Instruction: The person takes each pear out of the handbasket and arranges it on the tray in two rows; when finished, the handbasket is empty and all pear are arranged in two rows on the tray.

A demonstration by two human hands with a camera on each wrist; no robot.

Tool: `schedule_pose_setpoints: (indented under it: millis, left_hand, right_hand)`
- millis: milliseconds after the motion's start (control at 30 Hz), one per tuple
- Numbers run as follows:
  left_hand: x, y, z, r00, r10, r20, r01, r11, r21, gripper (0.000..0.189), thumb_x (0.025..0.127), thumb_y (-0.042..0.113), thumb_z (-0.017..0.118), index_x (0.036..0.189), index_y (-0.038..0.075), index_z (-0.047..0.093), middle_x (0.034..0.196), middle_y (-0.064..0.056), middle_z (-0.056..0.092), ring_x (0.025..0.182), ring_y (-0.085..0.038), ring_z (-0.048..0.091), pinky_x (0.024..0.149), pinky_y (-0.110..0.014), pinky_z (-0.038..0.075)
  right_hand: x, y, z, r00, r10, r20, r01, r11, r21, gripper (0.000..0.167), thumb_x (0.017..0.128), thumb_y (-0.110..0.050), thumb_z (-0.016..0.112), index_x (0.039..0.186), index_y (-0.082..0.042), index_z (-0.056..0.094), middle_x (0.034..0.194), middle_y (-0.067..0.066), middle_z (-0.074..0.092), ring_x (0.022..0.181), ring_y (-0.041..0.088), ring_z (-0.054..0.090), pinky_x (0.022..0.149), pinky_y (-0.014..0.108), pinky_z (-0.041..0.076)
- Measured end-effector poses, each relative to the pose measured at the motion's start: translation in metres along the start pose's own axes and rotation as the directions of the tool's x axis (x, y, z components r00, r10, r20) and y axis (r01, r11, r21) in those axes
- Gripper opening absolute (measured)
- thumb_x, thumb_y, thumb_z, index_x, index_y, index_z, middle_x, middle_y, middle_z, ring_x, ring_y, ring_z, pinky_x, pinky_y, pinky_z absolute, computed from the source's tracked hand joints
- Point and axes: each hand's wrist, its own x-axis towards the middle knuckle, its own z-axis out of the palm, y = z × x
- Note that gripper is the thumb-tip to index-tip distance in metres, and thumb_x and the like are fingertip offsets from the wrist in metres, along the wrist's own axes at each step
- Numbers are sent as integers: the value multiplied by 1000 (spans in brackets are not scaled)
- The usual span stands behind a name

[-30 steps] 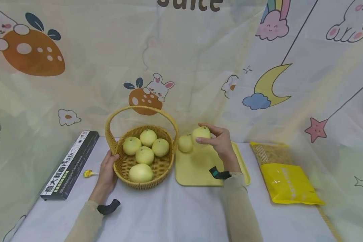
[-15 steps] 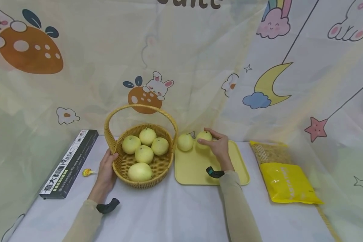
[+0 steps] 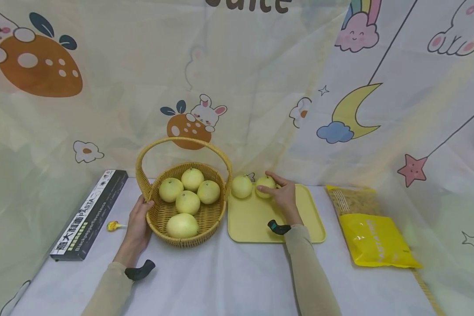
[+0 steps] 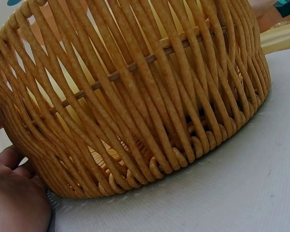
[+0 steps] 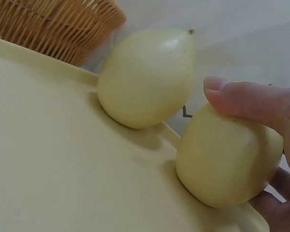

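Observation:
My left hand [image 3: 137, 226] holds the left side of a woven basket [image 3: 217, 219], the thumb up at its rim near the foot of the arched handle. In the left wrist view, fingers [image 4: 9, 157] lie against the outer weave. Several pale yellow-green pears [image 3: 187, 202] sit inside the basket. At the far left part of a yellow tray [image 3: 256, 226], my right hand [image 3: 285, 196] grips another pear [image 5: 222, 159] between thumb and fingers, low at the tray's edge. Beside it, toward the basket, a second pear [image 5: 147, 77] rests on the tray.
On the left lie a black-and-white pasta box [image 3: 90, 215] and a yellow-wrapped lollipop [image 3: 113, 226]. A yellow bag of pasta [image 3: 375, 237] lies right of the tray. A patterned cloth [image 3: 260, 87] hangs behind the white-covered table [image 3: 217, 281].
My right hand has lowered its pear from above the tray down to it, beside the other pear. My left hand has stayed on the basket, which has not visibly moved.

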Motion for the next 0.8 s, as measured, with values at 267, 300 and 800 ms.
schedule_pose_setpoints:
  millis: [267, 300, 800]
  left_hand:
    - [0, -1, 0, 1000, 12, 5, -12, 1000, -8, 60, 114, 34, 36, 171, 36, 16, 179, 1, 16, 164, -24, 22, 129, -25, 30]
    - [0, -2, 0, 1000, 11, 4, -11, 1000, -9, 60, 114, 34, 36, 171, 35, 16, 179, 1, 16, 164, -24, 22, 129, -25, 30]
    - [1, 0, 0, 1000, -3, -18, 3, 1000, 1, 60, 114, 35, 38, 170, 37, 17, 179, 3, 16, 164, -23, 22, 132, -30, 28]
  right_hand:
    - [1, 1, 0, 996, -33, 79, 31, 999, 21, 66, 80, -21, 95, 141, -16, 70, 151, 3, 64, 141, 27, 60, 104, 23, 58]
    - [1, 2, 0, 995, -36, 92, 34, 999, 20, 66, 81, -21, 95, 141, -16, 70, 152, 3, 64, 141, 26, 59, 107, 25, 57]
    - [6, 7, -5, 966, -112, 233, 95, 992, 82, 68, 89, -4, 85, 151, -14, 60, 160, 5, 55, 154, 21, 44, 128, 47, 37]
